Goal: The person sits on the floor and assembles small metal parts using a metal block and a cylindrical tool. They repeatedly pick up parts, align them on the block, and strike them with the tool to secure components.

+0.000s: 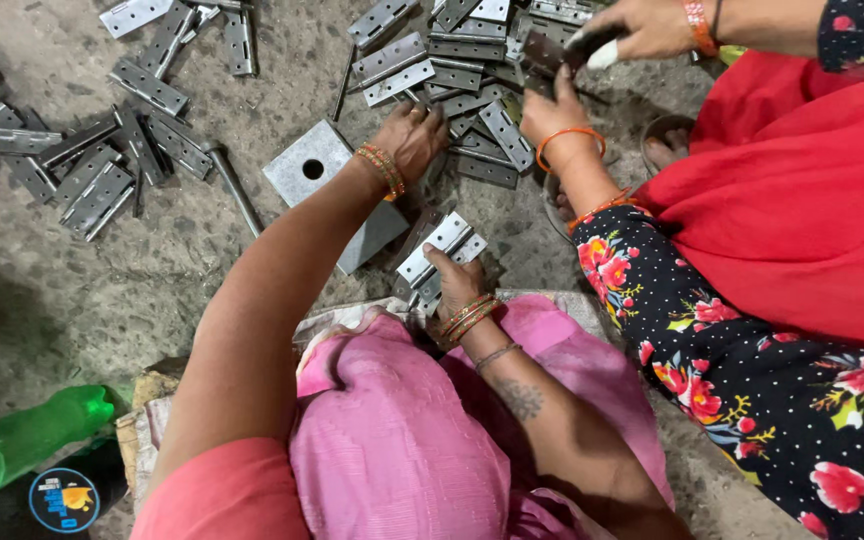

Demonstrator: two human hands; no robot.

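Right hand [455, 285] at frame centre grips a stack of steel hinges [442, 255]: stiff, heavy, slick (likely best pinched across the flat leaves). Left hand [410, 138], fingers curled, rests on the hinge pile [472, 70] above.

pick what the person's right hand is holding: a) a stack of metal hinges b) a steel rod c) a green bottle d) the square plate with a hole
a, the right hand grips a stack of metal hinges just above the pink lap, while the left hand reaches into the hinge pile.
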